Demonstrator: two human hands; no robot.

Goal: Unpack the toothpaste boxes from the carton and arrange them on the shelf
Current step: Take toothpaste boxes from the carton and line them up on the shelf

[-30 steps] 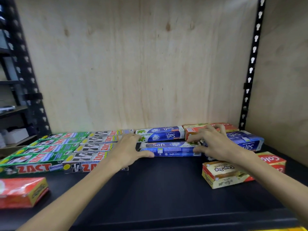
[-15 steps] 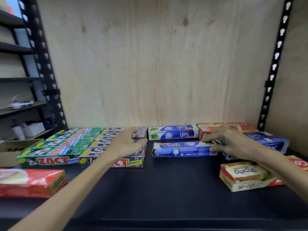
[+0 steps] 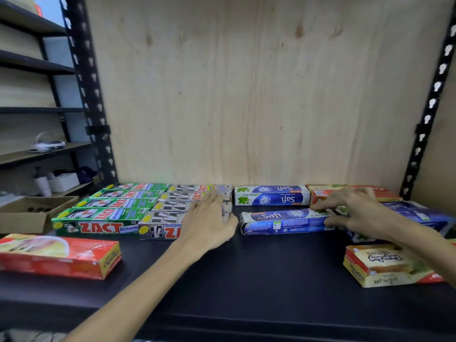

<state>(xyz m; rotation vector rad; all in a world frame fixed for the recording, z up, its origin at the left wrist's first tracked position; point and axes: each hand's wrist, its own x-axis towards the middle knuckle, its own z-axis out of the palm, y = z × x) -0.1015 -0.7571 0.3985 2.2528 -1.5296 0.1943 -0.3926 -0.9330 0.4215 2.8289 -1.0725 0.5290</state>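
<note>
On the black shelf (image 3: pixel 246 280), the left hand (image 3: pixel 209 223) lies flat with its fingers (image 3: pixel 212 201) straight and close together, resting on top of the silver-grey cardboard Zact toothpaste boxes (image 3: pixel 172 213); the thumb points toward the gap on their right end. Just left of those fingers, touching the grey row, lies a row of green cardboard Zact toothpaste boxes (image 3: pixel 106 213).

The right hand (image 3: pixel 357 213) holds the right end of a long blue Safi toothpaste box (image 3: pixel 283 222), fingers on its top edge and thumb against its front face, so the box is pinched between them. Behind these fingers lie a second blue-and-white Safi box (image 3: pixel 271 195) and a red-and-cream flat box (image 3: pixel 323 196) against the plywood back wall (image 3: pixel 246 95). Under the wrist sits another dark blue box (image 3: pixel 419 214) (its print is blurred). Nearer than the right fingers lies a cream and red carton (image 3: pixel 385 266); far left of the left fingers lies a red rectangular box (image 3: pixel 59 255).
</note>
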